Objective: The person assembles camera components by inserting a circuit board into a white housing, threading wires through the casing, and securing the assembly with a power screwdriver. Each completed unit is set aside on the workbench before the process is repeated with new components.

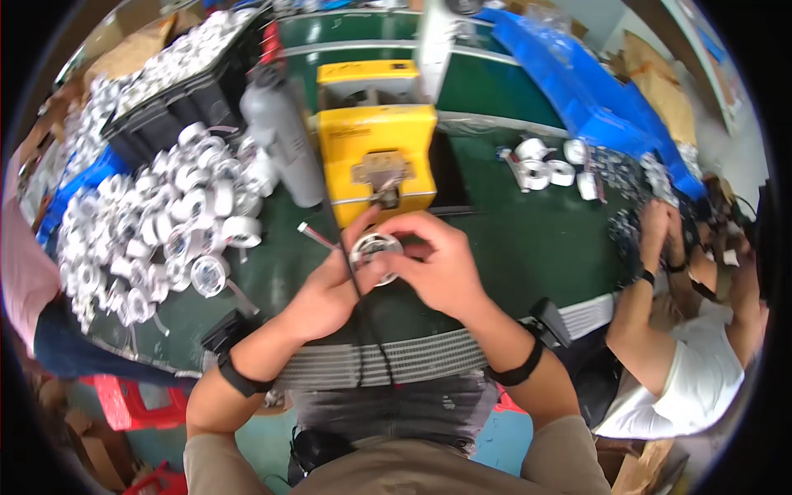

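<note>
Dark green flat-topped bench (528, 247) takes up most of the view. Long blue plastic tray (569, 87) at upper right; heap of white round plastic housings (157, 223) covers the left side, in front of a black plastic crate (181, 115) loaded with more. Yellow box-shaped unit (346, 136) with a metal block on its front sits mid-bench, just beyond the hands; grey cylindrical bottle with a red top (285, 136) to its left. Small group of white housings (561, 172) right of center. Left hand (328, 289) and right hand (445, 260) meet near the front edge, fingers curled nearly closed on one white round ring-shaped housing (373, 244): left on its left side, right thumb across its lower face, right fingers at its right. Thin lead with white end (317, 235) lies just left of the grip; can't tell if it's attached.
</note>
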`<state>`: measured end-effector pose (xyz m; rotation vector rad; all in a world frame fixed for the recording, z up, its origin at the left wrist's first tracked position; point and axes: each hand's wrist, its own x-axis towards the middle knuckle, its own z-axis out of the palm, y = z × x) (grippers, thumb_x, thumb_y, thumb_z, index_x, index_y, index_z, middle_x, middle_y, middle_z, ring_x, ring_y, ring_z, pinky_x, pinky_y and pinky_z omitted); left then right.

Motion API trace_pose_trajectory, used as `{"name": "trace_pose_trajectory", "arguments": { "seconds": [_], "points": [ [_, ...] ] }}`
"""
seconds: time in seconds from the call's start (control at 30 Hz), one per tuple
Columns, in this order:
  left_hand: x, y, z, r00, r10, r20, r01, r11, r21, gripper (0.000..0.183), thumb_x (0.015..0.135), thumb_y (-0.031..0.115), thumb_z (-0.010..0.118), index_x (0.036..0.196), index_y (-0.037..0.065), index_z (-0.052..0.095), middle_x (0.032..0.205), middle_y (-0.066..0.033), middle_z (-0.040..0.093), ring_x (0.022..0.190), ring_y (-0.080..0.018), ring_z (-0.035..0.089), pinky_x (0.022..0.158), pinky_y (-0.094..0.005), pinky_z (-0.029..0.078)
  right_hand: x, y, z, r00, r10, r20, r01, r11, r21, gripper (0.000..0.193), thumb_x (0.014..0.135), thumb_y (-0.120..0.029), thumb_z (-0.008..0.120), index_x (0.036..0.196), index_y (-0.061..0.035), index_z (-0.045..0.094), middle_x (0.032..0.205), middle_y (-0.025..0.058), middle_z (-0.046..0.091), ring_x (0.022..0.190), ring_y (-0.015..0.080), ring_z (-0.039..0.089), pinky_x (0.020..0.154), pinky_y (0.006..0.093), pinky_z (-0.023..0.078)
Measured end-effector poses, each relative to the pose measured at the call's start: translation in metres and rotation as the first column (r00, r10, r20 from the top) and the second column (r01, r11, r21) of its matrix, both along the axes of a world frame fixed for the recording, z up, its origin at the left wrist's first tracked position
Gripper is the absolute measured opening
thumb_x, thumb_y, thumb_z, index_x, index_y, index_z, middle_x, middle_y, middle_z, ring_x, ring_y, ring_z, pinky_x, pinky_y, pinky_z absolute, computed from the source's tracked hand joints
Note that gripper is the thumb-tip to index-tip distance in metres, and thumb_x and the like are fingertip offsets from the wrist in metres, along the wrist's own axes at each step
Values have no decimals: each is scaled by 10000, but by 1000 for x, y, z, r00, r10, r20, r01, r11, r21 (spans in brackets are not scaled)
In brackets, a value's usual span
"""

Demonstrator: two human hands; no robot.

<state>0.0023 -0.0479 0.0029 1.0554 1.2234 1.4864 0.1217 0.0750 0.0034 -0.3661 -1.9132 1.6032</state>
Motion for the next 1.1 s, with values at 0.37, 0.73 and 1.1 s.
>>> {"name": "trace_pose_trajectory", "arguments": {
  "seconds": [0.37,0.73,1.1],
  "points": [
    [-7,5,1,968,195,159,-148,952,-267,382,928,39,478,1297,-31,409,1173,-146,563,1014,-261,612,782,-379,566,-90,-20,38,985,-132,-109,167,883,438,778,757,-243,747,1358,15,326,1189,258,540,1080,412,550,889,437,451],
    [-14,7,-15,934,200,295,-98,940,-327,318,948,53,453,1260,-10,451,1052,-90,574,833,-217,652,767,-348,589,-80,16,69,763,-350,-544,407,913,-17,379,915,-117,491,1233,40,356,549,64,473,425,152,464,451,276,394],
    [-14,7,-16,933,207,293,-104,938,-331,341,918,63,469,1240,-48,456,1100,-126,563,862,-216,645,749,-325,583,-89,17,62,782,-393,-483,456,890,14,306,926,-116,502,1174,18,381,552,72,481,426,153,463,450,281,390]
  ]
}}
